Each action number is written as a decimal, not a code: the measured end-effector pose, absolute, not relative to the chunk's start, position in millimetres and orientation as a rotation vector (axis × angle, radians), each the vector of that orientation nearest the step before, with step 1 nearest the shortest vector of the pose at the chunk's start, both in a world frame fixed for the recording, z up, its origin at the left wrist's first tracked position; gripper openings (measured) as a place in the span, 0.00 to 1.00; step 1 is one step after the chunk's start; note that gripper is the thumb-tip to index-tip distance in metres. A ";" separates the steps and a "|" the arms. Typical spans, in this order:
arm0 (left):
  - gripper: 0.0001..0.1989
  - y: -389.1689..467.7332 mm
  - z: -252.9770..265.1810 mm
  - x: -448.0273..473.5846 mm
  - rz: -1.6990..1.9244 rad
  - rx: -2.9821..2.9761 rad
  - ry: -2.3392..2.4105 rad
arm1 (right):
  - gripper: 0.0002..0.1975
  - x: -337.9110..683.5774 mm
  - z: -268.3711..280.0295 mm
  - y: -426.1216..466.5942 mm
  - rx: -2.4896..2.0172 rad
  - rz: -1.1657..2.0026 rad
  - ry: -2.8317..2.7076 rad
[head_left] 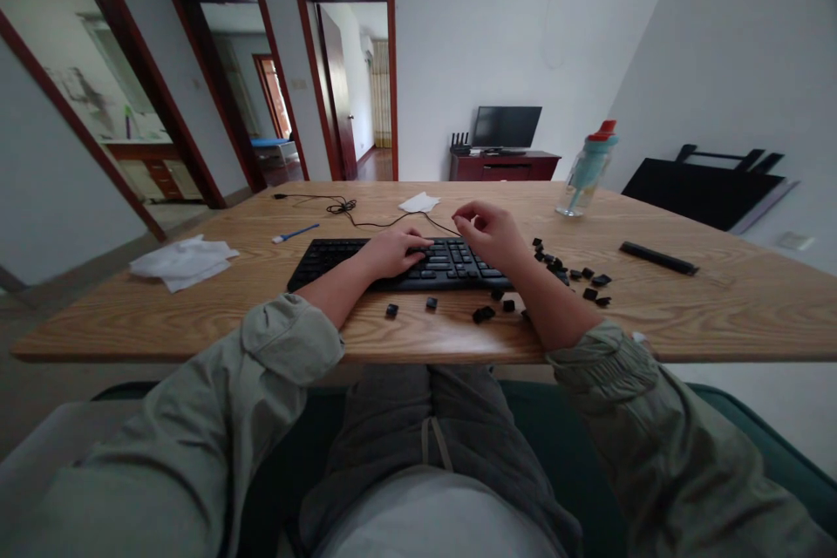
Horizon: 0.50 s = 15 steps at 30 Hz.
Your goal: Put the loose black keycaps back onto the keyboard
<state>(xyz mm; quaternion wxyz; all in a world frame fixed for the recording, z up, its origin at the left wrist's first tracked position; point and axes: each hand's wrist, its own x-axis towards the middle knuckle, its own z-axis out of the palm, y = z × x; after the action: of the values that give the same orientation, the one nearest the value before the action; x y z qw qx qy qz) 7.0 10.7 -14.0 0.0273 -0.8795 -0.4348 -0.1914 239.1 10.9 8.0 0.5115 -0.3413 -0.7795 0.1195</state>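
Note:
A black keyboard lies across the wooden table, with keys still on its left and middle parts. My left hand rests on its middle, fingers stretched out and thumb apart over the keys. Above the keyboard's right part, my right hand is raised with its fingers curled into a pinch; whatever is between the fingertips cannot be made out. Loose black keycaps are scattered around my right forearm, among them one keycap to the right. Two more, a keycap and another keycap, lie in front of the keyboard.
Crumpled white tissues lie at the left, beside a blue-handled brush. Behind the keyboard are its coiled cable and a white paper. A bottle stands back right; a long black bar lies nearer.

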 end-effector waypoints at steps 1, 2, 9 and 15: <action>0.19 9.7 -12.1 5.3 -0.641 -2.717 -1.353 | 0.11 241.4 9.2 11.7 -0.830 0.285 -1.855; 0.20 9.2 -10.1 3.7 -0.677 -2.720 -1.361 | 0.11 243.7 10.2 12.8 -0.837 0.281 -1.835; 0.23 14.7 -7.1 1.1 -0.421 -2.784 -1.297 | 0.10 249.9 13.1 18.8 -0.858 0.286 -1.806; 0.23 13.9 -4.7 9.2 -0.217 -2.699 -1.391 | 0.09 253.4 17.3 16.7 -0.843 0.291 -1.740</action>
<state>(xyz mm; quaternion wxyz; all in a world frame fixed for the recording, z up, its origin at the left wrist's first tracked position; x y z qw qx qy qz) 9.2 13.9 -4.7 0.0486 -0.8856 -0.4563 -0.0712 253.4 16.7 17.3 0.5590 -0.3576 -0.7378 0.1234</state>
